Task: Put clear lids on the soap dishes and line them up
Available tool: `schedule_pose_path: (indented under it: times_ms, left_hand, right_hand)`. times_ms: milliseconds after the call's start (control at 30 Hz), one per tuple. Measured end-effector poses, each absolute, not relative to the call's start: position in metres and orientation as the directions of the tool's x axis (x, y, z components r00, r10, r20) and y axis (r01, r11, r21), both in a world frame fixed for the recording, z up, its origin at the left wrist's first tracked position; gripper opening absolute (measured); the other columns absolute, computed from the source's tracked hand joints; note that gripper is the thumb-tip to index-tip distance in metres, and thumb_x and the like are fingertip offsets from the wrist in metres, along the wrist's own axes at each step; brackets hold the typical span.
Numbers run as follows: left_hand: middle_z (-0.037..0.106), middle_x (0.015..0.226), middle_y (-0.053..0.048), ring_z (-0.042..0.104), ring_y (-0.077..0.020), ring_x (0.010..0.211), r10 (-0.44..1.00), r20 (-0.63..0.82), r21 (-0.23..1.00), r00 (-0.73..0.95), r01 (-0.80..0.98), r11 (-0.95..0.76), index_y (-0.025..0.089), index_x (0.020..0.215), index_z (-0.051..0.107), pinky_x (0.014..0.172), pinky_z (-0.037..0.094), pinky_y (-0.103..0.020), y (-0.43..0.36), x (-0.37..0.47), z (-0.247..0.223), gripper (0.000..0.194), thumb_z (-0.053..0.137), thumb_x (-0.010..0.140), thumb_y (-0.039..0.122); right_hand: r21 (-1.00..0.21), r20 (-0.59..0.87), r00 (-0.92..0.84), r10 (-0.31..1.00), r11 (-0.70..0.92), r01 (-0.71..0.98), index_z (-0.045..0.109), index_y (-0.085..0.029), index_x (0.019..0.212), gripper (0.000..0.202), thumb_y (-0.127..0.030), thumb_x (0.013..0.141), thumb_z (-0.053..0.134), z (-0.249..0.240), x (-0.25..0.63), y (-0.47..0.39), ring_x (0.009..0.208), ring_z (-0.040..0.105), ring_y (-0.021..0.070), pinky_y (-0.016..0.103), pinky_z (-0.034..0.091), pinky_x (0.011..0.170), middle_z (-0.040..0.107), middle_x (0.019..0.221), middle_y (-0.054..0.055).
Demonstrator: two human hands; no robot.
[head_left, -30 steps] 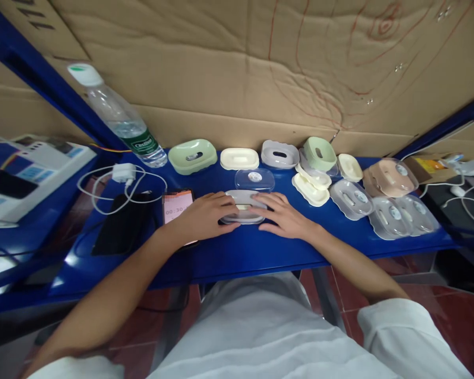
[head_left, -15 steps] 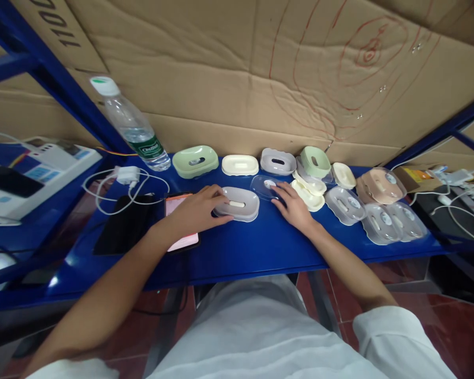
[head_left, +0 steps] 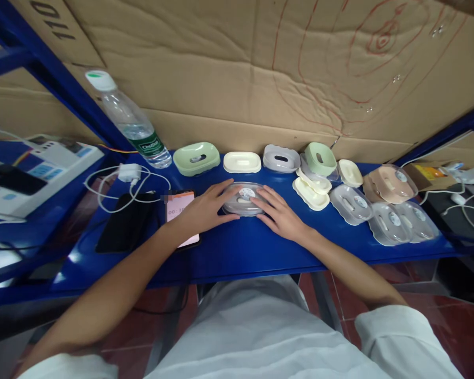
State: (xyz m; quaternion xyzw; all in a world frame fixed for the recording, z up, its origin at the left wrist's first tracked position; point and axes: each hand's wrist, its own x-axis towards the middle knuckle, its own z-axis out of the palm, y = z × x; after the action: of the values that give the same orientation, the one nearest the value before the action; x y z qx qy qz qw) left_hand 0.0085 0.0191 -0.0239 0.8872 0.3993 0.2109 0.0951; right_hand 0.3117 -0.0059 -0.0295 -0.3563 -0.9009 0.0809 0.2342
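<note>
In front of me on the blue table, a grey soap dish (head_left: 243, 212) has a clear lid (head_left: 246, 192) with a round sticker lying over it. My left hand (head_left: 211, 209) grips the left end, thumb at the near side and fingers at the far side. Across from it, my right hand (head_left: 280, 215) holds the right end of the lid, its fingertips on top and along the edge. Whether the lid is fully seated cannot be seen. Behind stand a green soap dish (head_left: 195, 167), a cream tray (head_left: 242, 162) and a grey soap dish base (head_left: 282, 167).
A phone (head_left: 180, 202) lies by my left forearm, near a dark device (head_left: 122, 226), a white charger cable (head_left: 102, 197) and a water bottle (head_left: 136, 126). To the right are cream trays (head_left: 310, 199), lidded grey dishes (head_left: 389, 237) and a lidded pinkish dish (head_left: 391, 192). Cardboard (head_left: 205, 68) rises behind.
My right hand has brought the clear lid leftward from beside the grey soap dish onto it. My left hand stays at the dish's left end, its fingers now further over the top.
</note>
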Motion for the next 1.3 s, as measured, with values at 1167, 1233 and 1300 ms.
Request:
schedule_pose_path:
  times_ms: [1167, 1233, 1300]
  left_hand:
    - [0.034, 0.176, -0.021, 0.037, -0.0452, 0.162, 0.775, 0.415, 0.230, 0.477, 0.769, -0.596, 0.023, 0.158, 0.053, 0.128, 0.039, -0.066, 0.019, 0.002, -0.006, 0.057, 0.063, 0.101, 0.029]
    - [0.038, 0.173, -0.021, 0.041, -0.0444, 0.160, 0.739, 0.410, 0.209, 0.534, 0.734, -0.647, 0.022, 0.155, 0.057, 0.126, 0.041, -0.066, 0.014, 0.008, -0.004, 0.052, 0.061, 0.103, 0.029]
    - [0.042, 0.171, -0.021, 0.044, -0.0425, 0.158, 0.689, 0.399, 0.199, 0.606, 0.676, -0.710, 0.021, 0.152, 0.059, 0.126, 0.042, -0.064, 0.010, 0.013, -0.004, 0.047, 0.058, 0.106, 0.030]
  right_hand:
    - [-0.156, 0.314, -0.208, 0.926, 0.267, 0.951, 0.068, -0.012, 0.147, 0.054, -0.048, 0.111, 0.049, -0.022, 0.367, 0.021, 0.136, 0.062, 0.0458, 0.069, 0.048, 0.115, 0.066, 0.148, 0.026]
    - [-0.209, 0.247, -0.346, 0.905, 0.398, 0.893, 0.071, -0.016, 0.142, 0.050, -0.049, 0.111, 0.050, -0.022, 0.366, 0.016, 0.137, 0.063, 0.0428, 0.066, 0.049, 0.116, 0.066, 0.150, 0.023]
    - [-0.308, 0.239, -0.537, 0.809, 0.588, 0.748, 0.067, -0.022, 0.149, 0.049, -0.050, 0.113, 0.049, -0.020, 0.358, 0.010, 0.146, 0.060, 0.0361, 0.059, 0.048, 0.122, 0.062, 0.159, 0.017]
